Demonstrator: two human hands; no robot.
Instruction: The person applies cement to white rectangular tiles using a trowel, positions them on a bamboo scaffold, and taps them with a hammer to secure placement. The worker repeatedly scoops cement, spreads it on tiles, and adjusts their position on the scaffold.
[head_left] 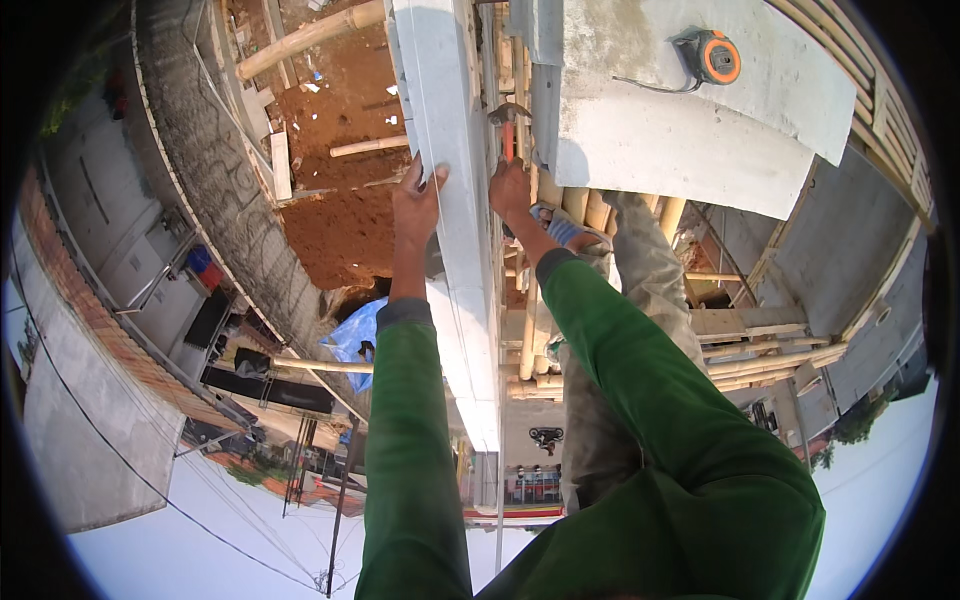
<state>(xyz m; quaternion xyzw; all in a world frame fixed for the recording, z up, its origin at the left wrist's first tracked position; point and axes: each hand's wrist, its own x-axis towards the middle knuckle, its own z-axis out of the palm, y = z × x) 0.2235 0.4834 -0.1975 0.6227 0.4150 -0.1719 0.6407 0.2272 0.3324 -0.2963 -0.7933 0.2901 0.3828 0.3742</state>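
A long pale grey beam (450, 120) runs away from me through the middle of the view, with a thin line along its upper face. My left hand (415, 208) grips its left edge, thumb on the upper face and fingers against the side. On the beam's other side, my right hand (511, 187) is closed round the red-orange handle of a hammer (509, 125). The hammer's dark head points away from me, beside a grey metal piece (545, 100). Part of the handle is hidden in my fist.
An orange and black tape measure (720, 57) lies on a pale sheet (640, 130) at the far right. Bamboo poles (672, 218) form a platform under my foot. Far below on the left are red soil (340, 235) and a blue tarp (352, 335). Overhead wires (130, 430) cross the lower left.
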